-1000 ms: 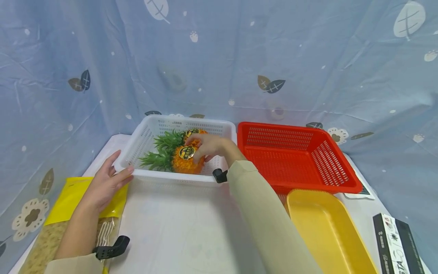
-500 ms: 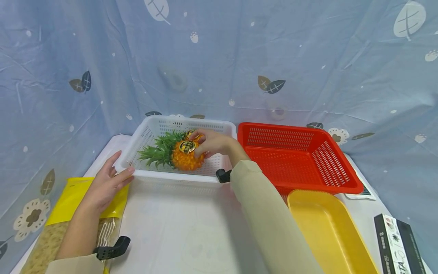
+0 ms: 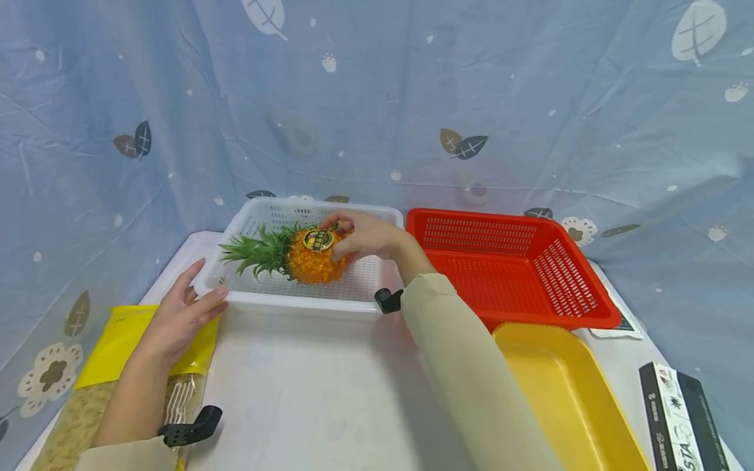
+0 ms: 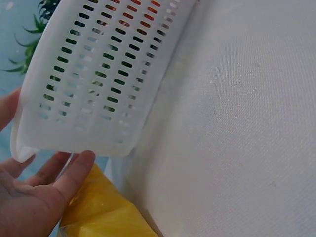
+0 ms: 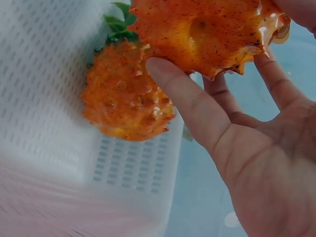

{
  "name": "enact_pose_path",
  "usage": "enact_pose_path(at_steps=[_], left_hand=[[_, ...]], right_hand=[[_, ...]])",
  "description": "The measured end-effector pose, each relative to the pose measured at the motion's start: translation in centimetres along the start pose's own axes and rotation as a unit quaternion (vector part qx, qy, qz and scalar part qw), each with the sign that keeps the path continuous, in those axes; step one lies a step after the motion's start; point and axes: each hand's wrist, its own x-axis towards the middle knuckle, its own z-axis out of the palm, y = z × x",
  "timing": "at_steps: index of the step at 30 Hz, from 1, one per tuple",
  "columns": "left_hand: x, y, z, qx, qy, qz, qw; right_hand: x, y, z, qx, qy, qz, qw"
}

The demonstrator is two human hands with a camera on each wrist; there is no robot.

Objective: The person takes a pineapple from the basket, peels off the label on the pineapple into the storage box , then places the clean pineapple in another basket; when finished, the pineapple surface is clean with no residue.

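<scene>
A small orange pineapple (image 3: 315, 261), with a green leafy crown and a black-and-gold label, lies on its side in my right hand (image 3: 365, 237). The thumb and fingers grip its base end, above the floor of the white basket (image 3: 306, 302). Below it in the right wrist view, a second pineapple (image 5: 126, 96) rests in that basket; the held fruit mostly hides it in the head view. My left hand (image 3: 182, 314) holds the basket's near left corner. Its thumb is on the front rim and its fingers lie along the left side.
A red basket (image 3: 565, 320) stands right of the white one. In front of it is a yellow tray (image 3: 589, 386). A dark box (image 3: 677, 412) lies at the far right. Under my left forearm is a yellow-topped bag (image 3: 112, 333). A patterned blue curtain (image 3: 365, 131) hangs behind.
My right hand has lifted the pineapple and shifted it a little back and left, covering more of the second pineapple. My left hand keeps its place at the basket corner.
</scene>
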Motion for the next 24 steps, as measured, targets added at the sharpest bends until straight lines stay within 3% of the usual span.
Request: enact_pose_path(at_steps=[14,24], left_hand=[[0.2,0.0,0.0,0.057,0.012,-0.016,0.9982],[0.1,-0.4,0.0,0.032,0.001,0.008,0.9995]], right_hand=[[-2.2,-1.3,0.1,-0.012,0.010,-0.030,0.9994],[-4.6,-2.1,0.2,0.009,0.018,-0.036,0.9991]])
